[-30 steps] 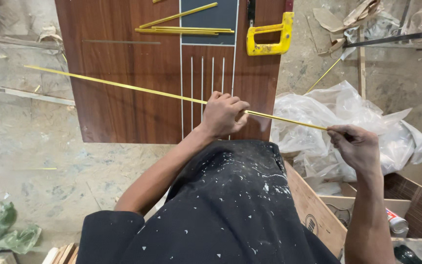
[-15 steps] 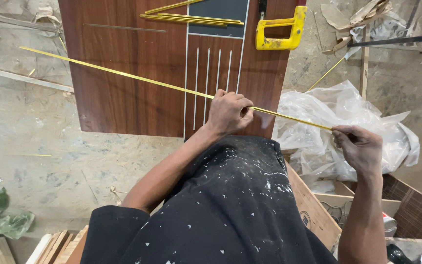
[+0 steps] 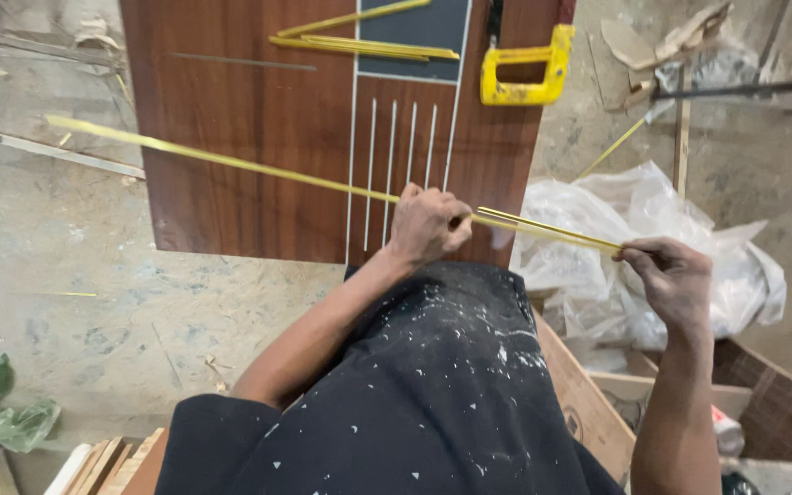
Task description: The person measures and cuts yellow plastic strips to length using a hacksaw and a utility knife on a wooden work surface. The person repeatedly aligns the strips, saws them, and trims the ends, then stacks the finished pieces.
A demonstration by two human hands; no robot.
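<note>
Both hands stayed: left hand point(image 3: 428, 225) clenched around the yellow strip point(image 3: 231, 162) (over the brown panel point(image 3: 249, 137)), right hand point(image 3: 671, 280) pinching its right end.

1. The left hand point(image 3: 428, 225) is closed around a long thin yellow strip point(image 3: 231, 160), over a brown wood-grain panel point(image 3: 249, 137)
2. The right hand point(image 3: 676, 284) pinches the strip's near end above crumpled clear plastic sheeting point(image 3: 616, 211)
3. More yellow strips point(image 3: 359, 41) and a yellow saw handle point(image 3: 524, 69) lie on the panel's far part
</note>
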